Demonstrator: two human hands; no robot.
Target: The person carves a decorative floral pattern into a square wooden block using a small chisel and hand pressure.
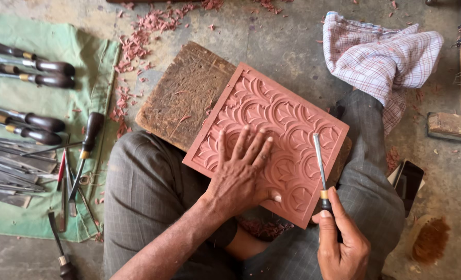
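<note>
One reddish-brown square wooden panel carved with leaf patterns (272, 137) lies on a worn wooden block (181, 96) across the person's lap. Left hand (241, 173) presses it, fingers (243, 140) spread flat. Right hand (342, 243) (fingers curled shut) grips a slim steel chisel (319, 166), its tip on the panel's right part. Dark-handled chisels (33, 67) lie on green cloth (13, 218), left.

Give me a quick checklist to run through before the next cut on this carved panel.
1. Left hand flat on the carved panel, holding it down: ok.
2. Panel backed by the wooden block on the lap: ok.
3. Right hand grips the chisel at its handle: ok.
4. Chisel tip on the panel surface, near the right border: ok.
5. Left fingers apart from the blade: ok.
6. Edge sharpness: cannot tell.
</note>
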